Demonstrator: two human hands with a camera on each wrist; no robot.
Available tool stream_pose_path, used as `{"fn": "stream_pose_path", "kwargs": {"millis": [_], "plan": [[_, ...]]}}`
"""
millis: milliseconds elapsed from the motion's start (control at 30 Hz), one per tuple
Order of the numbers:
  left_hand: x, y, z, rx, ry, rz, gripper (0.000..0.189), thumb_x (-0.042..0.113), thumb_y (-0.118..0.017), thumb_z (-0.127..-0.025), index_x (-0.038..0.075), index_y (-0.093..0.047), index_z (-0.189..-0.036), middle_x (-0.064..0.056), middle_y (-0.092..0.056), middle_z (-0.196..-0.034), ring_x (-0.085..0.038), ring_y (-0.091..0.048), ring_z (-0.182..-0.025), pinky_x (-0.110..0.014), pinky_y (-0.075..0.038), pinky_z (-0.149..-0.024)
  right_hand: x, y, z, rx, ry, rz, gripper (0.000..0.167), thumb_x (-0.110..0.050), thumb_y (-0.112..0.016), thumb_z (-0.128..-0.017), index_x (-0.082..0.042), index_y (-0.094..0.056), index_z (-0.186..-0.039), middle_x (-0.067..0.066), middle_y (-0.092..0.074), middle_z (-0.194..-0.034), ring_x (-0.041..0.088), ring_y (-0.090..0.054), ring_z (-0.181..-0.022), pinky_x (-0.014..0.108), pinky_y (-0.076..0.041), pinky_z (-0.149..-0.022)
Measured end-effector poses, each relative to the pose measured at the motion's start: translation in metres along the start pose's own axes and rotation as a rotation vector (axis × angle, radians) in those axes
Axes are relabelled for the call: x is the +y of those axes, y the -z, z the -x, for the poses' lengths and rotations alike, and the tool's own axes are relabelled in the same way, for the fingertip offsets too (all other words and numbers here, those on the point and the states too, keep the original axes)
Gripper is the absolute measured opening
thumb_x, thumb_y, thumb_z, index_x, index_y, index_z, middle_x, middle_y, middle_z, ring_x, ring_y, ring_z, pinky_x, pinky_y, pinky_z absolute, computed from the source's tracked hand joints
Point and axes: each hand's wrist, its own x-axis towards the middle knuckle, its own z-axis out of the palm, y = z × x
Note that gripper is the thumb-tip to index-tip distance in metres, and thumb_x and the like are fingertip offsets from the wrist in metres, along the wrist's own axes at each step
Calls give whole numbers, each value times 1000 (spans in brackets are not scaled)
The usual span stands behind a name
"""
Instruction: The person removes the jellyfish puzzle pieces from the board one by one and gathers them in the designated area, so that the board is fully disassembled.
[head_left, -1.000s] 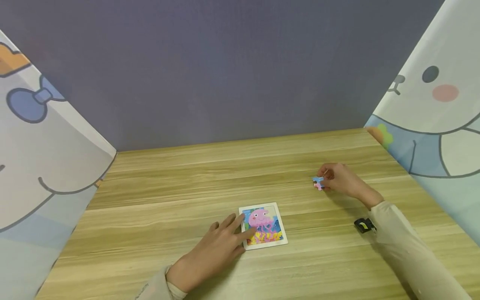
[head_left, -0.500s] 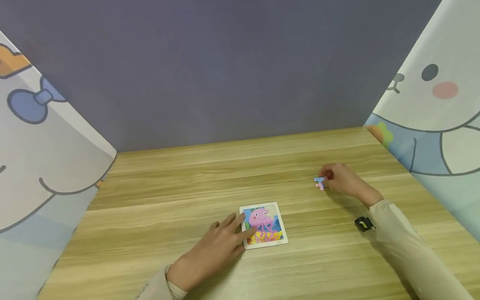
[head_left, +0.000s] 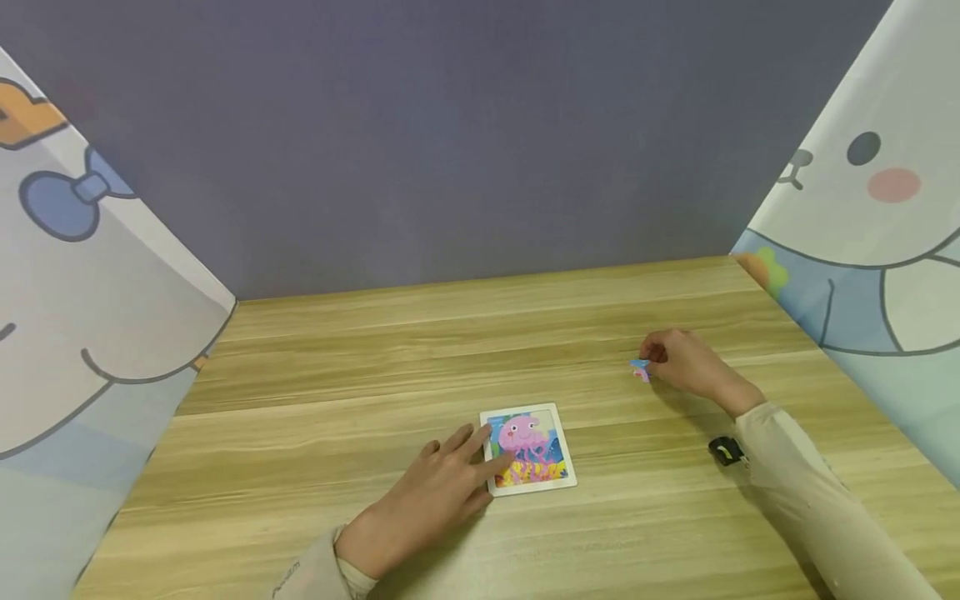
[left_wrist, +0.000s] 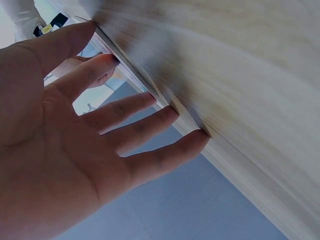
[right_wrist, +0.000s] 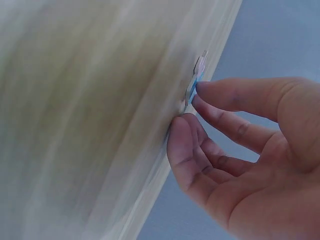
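Observation:
A small jigsaw puzzle in a white square frame (head_left: 564,433) lies on the table, showing a pink jellyfish over yellow and red coral. A pale bare spot shows at its upper right corner. My left hand (head_left: 438,492) rests at the frame's left side, fingers spread, with fingertips on the frame and picture. Farther off to the right, my right hand (head_left: 688,364) pinches a blue and pink jigsaw piece (head_left: 641,370) by its right side. From the right wrist view, the piece (right_wrist: 196,80) appears tilted, close to the tabletop; fingers hide part of it.
A small black object with a yellow mark (head_left: 725,451) lies beside the right sleeve (head_left: 810,492). The wood-grain table (head_left: 390,358) meets a grey wall (head_left: 480,150) at the back. Panels with cartoon prints (head_left: 847,292) stand on both sides.
The jigsaw piece has turned and tilted between my right fingers, so it looks narrower now. My right hand has barely shifted, and my left hand keeps its place on the puzzle frame.

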Motion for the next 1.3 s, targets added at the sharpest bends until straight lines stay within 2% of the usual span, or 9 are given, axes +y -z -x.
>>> {"fn": "stream_pose_path", "kwargs": {"millis": [200, 433, 600, 767, 967, 1300], "plan": [[0, 1, 1, 15, -8, -15, 37, 28, -66, -96, 26, -64, -134, -17, -54, -142, -36, -55, -126, -56, -56, -78, 0, 0, 1, 11, 0, 5, 9, 1, -66, -88, 3, -68, -96, 9, -67, -86, 22, -62, -79, 39, -51, -69], [0, 1, 0, -11, 6, 10, 38, 29, -66, -96, 26, -64, -134, -18, -53, -143, -38, -54, -127, -57, -55, -81, -5, 1, 2, 43, 7, 29, 13, 1, -62, -89, 1, -70, -100, 9, -68, -87, 23, -62, -80, 40, -51, -68], [-1, 2, -1, -7, 4, 10, 39, 28, -66, -96, 25, -64, -134, -19, -53, -143, -38, -54, -127, -57, -55, -80, -13, 2, 0, 79, 19, 36, 14, 0, -61, -90, 2, -69, -102, 10, -69, -88, 24, -63, -79, 39, -50, -67], [-2, 3, -1, 1, 4, -1, 39, 28, -67, -95, 25, -64, -134, -19, -53, -143, -38, -54, -126, -56, -55, -80, -27, 1, -4, 95, 63, 39, 14, 1, -63, -90, 4, -69, -102, 8, -68, -84, 18, -61, -72, 34, -49, -61], [-1, 2, -1, -3, 2, -2, 40, 27, -66, -95, 24, -63, -135, -19, -54, -142, -38, -54, -126, -57, -55, -79, -49, -11, -7, 93, 143, 62, 11, 3, -66, -88, 2, -70, -97, 4, -68, -80, 15, -61, -72, 33, -50, -63], [0, 1, -1, -14, -1, 5, 39, 27, -66, -95, 25, -64, -134, -18, -53, -142, -37, -53, -126, -57, -55, -79, -85, -31, -11, 87, 190, 114, 14, 3, -66, -86, 2, -70, -99, 2, -64, -78, 11, -55, -68, 30, -48, -61]]}}
